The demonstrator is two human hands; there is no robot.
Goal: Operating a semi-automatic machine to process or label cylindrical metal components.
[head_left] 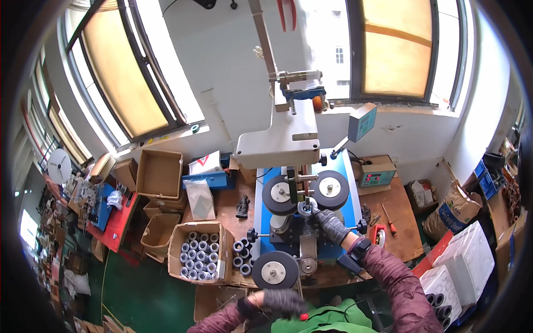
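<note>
My right hand (333, 226), in a dark grey glove, reaches to the middle of a bench machine (277, 145). Its fingers are closed on a silvery metal ring (307, 206), which sits between two black-rimmed wheels (280, 190). My left hand (284, 302), also gloved, is low in front of the machine beside a red ball knob (303, 317). Motion smears its fingers, so whether it grips the knob cannot be made out. A third black-rimmed wheel (275, 270) stands just beyond my left hand.
Left of the machine, a cardboard box (225, 255) holds many metal rings; several dark-sided rings (241, 255) stand beside it. At right are a control box (379, 176), a screwdriver (391, 223), and a red-and-white tape roll (378, 236). White foam blocks (463, 263) stand at lower right.
</note>
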